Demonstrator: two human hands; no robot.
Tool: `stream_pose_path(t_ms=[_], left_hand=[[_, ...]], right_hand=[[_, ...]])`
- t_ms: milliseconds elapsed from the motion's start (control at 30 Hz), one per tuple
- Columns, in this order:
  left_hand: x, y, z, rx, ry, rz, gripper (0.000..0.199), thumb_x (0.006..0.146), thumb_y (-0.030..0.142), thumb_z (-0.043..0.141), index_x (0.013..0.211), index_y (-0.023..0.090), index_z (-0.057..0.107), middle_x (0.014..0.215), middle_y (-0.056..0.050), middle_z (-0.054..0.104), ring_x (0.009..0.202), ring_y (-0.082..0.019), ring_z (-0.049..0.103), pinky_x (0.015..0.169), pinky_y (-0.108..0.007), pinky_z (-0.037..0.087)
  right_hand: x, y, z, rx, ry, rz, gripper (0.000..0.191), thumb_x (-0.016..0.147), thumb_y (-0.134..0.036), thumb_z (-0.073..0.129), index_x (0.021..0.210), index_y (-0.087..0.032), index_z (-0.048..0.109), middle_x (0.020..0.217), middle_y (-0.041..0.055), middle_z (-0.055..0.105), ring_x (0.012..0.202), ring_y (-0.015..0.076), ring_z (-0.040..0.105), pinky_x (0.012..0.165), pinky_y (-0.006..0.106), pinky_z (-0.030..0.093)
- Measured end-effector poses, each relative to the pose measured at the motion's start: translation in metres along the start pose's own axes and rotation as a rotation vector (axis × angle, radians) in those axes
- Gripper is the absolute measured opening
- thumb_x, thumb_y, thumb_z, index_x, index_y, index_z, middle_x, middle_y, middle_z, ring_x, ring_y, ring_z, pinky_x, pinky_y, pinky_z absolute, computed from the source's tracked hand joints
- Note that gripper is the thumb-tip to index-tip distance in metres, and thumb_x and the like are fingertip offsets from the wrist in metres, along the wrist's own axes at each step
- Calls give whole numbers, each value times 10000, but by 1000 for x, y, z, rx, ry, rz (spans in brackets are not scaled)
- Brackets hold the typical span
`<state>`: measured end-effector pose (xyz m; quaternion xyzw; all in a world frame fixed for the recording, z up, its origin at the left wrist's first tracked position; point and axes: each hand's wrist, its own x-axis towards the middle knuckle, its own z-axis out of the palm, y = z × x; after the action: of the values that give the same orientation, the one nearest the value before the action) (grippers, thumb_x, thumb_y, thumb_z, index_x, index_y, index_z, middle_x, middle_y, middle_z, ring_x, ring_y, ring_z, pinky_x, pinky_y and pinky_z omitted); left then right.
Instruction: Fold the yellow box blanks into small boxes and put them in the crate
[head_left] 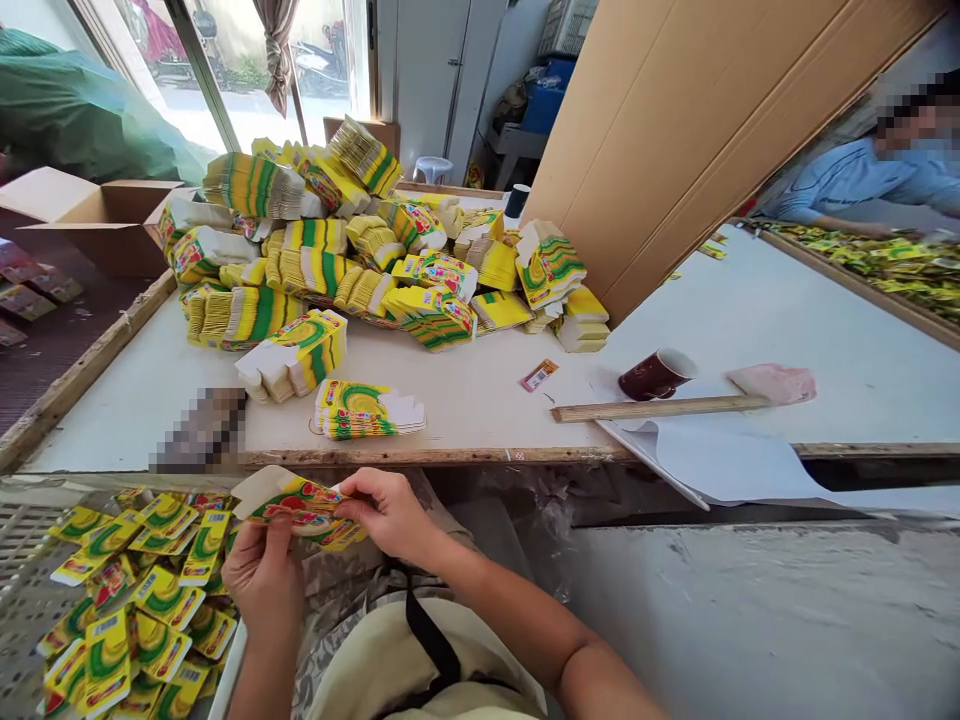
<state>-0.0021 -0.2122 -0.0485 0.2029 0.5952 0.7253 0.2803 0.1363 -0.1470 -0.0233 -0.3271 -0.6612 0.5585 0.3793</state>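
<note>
Between my two hands is a yellow, green and red printed carton [300, 505], held over my lap at the table's front edge. My left hand [266, 570] pinches its lower left part, thumb on top. At its right end, my right hand [386, 510] grips it between thumb and fingers. Just beyond, a small stack of flat cartons [367, 410] lies on the table, with a thicker carton bundle [296, 355] behind it. Finished-looking small yellow boxes [161, 600] fill a plastic crate [26, 560] to my left.
A large heap of carton bundles [322, 260] covers the table's back left. To the right are a dark red mug [656, 374], a wooden stick [660, 408] and a small packet [539, 375]. A cardboard sheet [697, 130] leans there; a person [862, 180] sits beyond it.
</note>
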Motion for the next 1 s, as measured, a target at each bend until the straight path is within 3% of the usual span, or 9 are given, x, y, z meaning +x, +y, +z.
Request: stream_pose_path(t_ms=[100,233,333,433,500,600,733,833,1000], left_hand=[[8,11,-16,78,-108,-33,305,700,464,785,873,221,721,859,-20,744,837,-206,680,869,-354,549],[22,45,-36,247,-448,93,786,695,758,624,1293,249,610,1259,-118,680,1211,-368,591,1060,-527,453],[26,53,-38,625,-659,226,971,569,632,813,1406,255,495,1376,-139,599,1295,-399,524,1070,-544,444],[20,37,-28,810,-806,281,834,649,433,810,1386,242,470,1286,-127,649,1143,-348,645,908,-471,560],[12,25,-21,838,-802,305,666,748,395,716,1342,226,465,1112,-90,711,941,-287,716,749,-393,596],[-1,13,-15,867,-692,365,660,794,420,676,1351,197,402,983,-76,716,768,-248,720,620,-342,582],[-12,6,-12,825,-695,549,747,819,375,664,1432,197,277,1204,-157,653,983,-280,712,744,-383,597],[-14,3,-13,786,-700,675,614,812,317,656,1339,211,360,1241,-156,623,1085,-291,678,804,-398,591],[-12,0,-16,820,-709,552,472,771,261,627,1186,229,405,936,-37,656,692,-208,702,554,-308,571]], right_hand=[[2,0,-14,-157,30,-97,168,895,-338,635,919,-211,743,821,29,699,755,162,620,730,283,507],[7,-3,-32,-553,-20,-338,217,959,-244,541,966,-266,757,922,58,724,904,206,604,871,373,483],[3,-11,-32,-705,-165,-491,249,983,-237,509,951,-305,746,935,23,731,983,197,585,1042,420,402],[-5,-21,-23,-663,-272,-556,216,987,-261,511,1015,-338,710,1047,-10,714,1147,170,556,1198,432,237],[-8,-24,-18,-549,-142,-488,253,941,-334,592,1189,-327,641,1283,27,629,1320,205,452,1225,464,179],[-8,-20,-15,-286,109,-248,656,869,-411,666,1447,-231,413,1514,126,406,1426,275,324,1202,491,240],[-4,-5,-6,73,-108,86,587,890,-385,615,1415,-183,447,1396,131,539,1281,252,518,1105,425,406],[-4,5,1,263,-273,253,645,858,-518,642,1378,-169,489,1343,137,596,1208,256,588,1048,405,461],[-13,2,1,152,-210,138,909,810,-604,671,1518,-177,292,1457,174,497,1294,278,531,1084,418,430]])
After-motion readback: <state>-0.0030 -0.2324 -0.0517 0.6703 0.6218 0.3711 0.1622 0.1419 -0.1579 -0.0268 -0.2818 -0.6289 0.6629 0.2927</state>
